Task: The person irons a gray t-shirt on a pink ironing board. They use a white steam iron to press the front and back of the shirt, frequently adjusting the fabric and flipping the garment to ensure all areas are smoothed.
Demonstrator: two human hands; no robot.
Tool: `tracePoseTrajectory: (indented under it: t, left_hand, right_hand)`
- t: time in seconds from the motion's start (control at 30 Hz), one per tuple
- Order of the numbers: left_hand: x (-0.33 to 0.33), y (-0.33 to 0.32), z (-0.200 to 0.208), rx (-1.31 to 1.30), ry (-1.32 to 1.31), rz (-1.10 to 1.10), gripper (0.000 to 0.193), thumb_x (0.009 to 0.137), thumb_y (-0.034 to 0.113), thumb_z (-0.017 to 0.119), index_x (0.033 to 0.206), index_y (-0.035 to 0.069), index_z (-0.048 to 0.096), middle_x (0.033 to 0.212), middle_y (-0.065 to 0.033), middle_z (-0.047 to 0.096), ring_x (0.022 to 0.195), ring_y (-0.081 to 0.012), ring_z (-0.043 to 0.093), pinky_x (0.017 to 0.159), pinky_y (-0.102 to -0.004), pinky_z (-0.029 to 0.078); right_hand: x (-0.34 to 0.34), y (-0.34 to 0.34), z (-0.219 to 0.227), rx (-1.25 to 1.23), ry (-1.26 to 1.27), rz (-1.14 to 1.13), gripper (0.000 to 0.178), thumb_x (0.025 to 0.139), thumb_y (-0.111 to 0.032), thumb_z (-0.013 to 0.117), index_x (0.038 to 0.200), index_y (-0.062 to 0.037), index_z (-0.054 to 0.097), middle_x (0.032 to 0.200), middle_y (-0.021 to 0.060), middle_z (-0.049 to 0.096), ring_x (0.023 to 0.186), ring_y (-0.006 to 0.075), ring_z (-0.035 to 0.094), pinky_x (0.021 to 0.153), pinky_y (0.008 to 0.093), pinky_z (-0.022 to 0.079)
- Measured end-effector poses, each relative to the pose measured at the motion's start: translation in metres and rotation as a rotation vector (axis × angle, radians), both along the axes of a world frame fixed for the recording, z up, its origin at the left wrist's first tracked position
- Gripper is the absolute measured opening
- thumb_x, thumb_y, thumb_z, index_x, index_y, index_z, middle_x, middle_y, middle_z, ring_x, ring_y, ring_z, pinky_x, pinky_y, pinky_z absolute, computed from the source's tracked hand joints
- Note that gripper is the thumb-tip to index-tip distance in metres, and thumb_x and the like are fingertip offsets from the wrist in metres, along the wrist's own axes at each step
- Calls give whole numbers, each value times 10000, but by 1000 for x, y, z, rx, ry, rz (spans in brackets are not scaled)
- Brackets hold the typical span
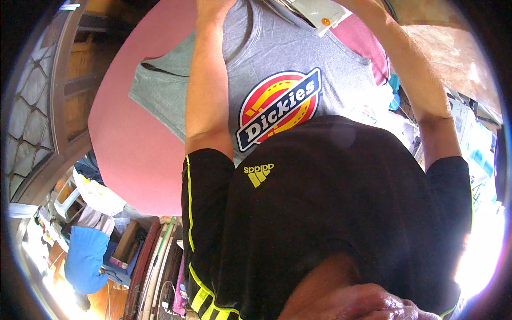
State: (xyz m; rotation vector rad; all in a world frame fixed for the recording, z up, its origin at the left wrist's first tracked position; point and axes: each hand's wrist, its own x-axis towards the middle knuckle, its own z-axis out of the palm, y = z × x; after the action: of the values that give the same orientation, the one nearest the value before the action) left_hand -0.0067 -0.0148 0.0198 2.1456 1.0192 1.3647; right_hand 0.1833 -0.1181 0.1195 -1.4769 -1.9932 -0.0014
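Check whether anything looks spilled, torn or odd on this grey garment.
Nothing stands out as spilled or torn on the grey garment lying on the pink surface. Strong glare washes out its right side, so I can't judge that part.

We see soft, matt grey cloth in the sleeveless top, with small creases. The bright picture on it looks smooth and flat, like print. Under it, the pink cover looks like dull, plain cloth. At the far edge, the white thing looks hard and smooth; we can't tell if it is plastic or painted metal. Near us, the black shirt is smooth, matt cloth. On the left, we see dark brown wood in the window frame. Far right, the brown surface looks rough and patchy.
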Motion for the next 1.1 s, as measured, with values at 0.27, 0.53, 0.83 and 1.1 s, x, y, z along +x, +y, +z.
tracePoseTrajectory:
  t: [0.27,0.53,0.83,1.1]
  left_hand:
    - [-2,10,-4,5,-20,-112,50,782,41,682,782,7,645,838,-164,627,827,-350,634,749,-426,502]
    - [-26,25,13,-160,87,-204,177,842,75,692,1001,5,728,949,-183,683,890,-353,672,810,-403,534]
    - [-100,-184,15,-176,525,602,818,958,540,563,1500,-40,366,1574,-330,292,1477,-499,245,1152,-640,218]
    - [-132,-195,-6,-99,652,757,783,1012,551,441,1435,-108,415,1518,-352,380,1430,-538,321,1151,-628,232]
  right_hand:
    - [48,-76,-14,361,-445,-57,413,848,-188,800,1189,13,683,1041,196,688,775,270,672,668,323,535]
    - [35,-8,-34,694,-296,175,445,824,-167,799,1235,-42,684,985,142,685,745,260,656,606,328,526]
    - [38,-6,25,417,-917,248,312,962,-216,628,1254,-107,636,919,123,691,685,256,635,556,346,496]
    - [25,-9,49,-544,-313,703,253,913,-270,722,991,-61,603,791,176,665,726,358,689,604,430,515]
